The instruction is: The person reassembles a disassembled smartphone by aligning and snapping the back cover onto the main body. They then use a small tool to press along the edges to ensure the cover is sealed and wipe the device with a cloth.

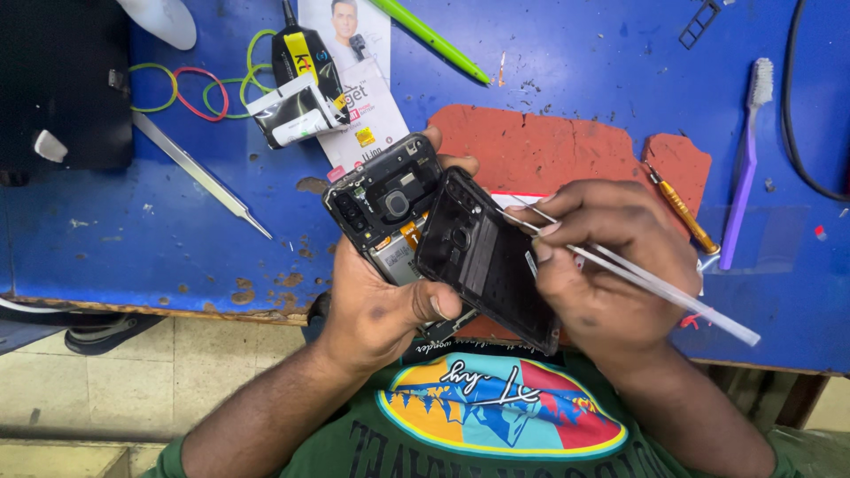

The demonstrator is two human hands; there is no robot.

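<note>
Left hand grips the opened phone mid-frame. Right hand pinches tweezers against the loosened back cover (best levered gently, over the counter).

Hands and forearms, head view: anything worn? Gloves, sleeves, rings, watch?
Nothing worn. The left hand and right hand are bare: no gloves, and no rings, watch or bands on what shows. Both forearms are uncovered to the frame's bottom edge. The only clothing visible is a green T-shirt with a multicoloured oval chest print.
</note>
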